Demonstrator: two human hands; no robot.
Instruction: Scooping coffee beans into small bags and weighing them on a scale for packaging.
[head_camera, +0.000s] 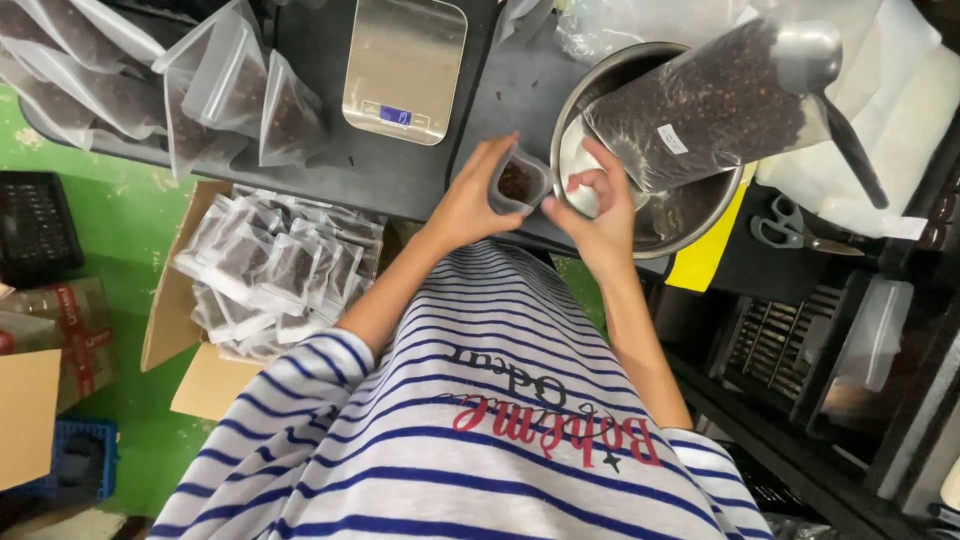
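Pouch (520, 182) | half-hidden by left hand (470, 200) | contents dark, unclear

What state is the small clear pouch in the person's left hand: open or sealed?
Open. The left hand holds the pouch with its mouth spread wide, dark contents showing inside, while the right hand tips a scoop beside it.

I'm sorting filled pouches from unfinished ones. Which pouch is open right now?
The small pouch in the left hand, mouth open beside the steel bowl; the others lie stacked aside.
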